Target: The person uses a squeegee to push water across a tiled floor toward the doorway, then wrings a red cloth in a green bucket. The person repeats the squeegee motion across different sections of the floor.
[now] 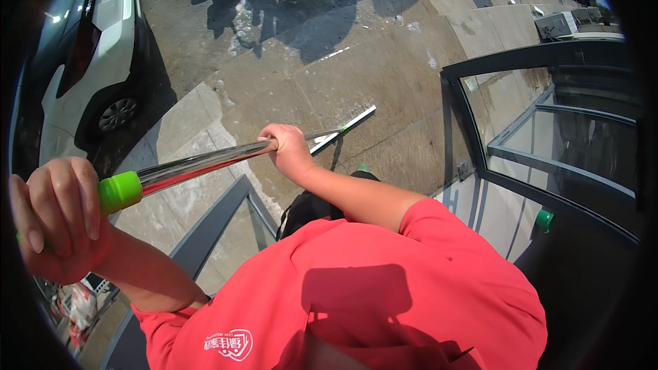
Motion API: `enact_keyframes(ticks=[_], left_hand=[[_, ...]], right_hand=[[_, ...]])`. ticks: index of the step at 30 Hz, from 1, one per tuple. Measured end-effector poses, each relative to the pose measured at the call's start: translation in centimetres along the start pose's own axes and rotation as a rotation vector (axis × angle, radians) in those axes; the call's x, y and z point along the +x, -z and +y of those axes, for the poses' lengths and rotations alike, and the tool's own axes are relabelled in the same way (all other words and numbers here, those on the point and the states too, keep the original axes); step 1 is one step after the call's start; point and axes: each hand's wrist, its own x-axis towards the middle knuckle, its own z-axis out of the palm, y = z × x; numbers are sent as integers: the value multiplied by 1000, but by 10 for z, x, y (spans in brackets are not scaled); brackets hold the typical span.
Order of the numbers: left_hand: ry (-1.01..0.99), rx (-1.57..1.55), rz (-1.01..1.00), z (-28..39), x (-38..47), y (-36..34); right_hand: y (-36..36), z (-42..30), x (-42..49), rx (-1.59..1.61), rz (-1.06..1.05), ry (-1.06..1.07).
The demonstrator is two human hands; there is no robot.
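Observation:
My left hand [61,216] is wrapped around the bright green grip [121,192] at the near end of a shiny metal pole [205,162]. Further along, my right hand [288,149] closes around the pole. At the far end is a long, narrow white-and-black squeegee head [357,118], lying slantwise close to the wet-looking concrete paving [390,72]. A small green part shows where the pole meets the head. Both my forearms are bare below red short sleeves.
A white car [97,77] stands at the upper left. At the right is a dark-framed glass door or window [480,128] with a green object [544,221] below it. Another dark frame [216,226] slants at the lower left, beside plastic bags [82,306]. White boxy objects [555,25] stand at the upper right.

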Motion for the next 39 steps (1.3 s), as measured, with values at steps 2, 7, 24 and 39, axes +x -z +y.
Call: enact_keyframes(ticks=[2,7,24,39], left_hand=[[-17,49,-87,18,2,5],[178,26,-572,45,27,-4],[188,636,147,31,-84,-219],[-197,842,953,-61,-247,-629]], right_hand=[[-8,-10,13,30,-48,-2],[-24,-16,42,133,-105,119],[-8,-12,57,137,-690,517],[131,24,-198,67,-1964,1212]])
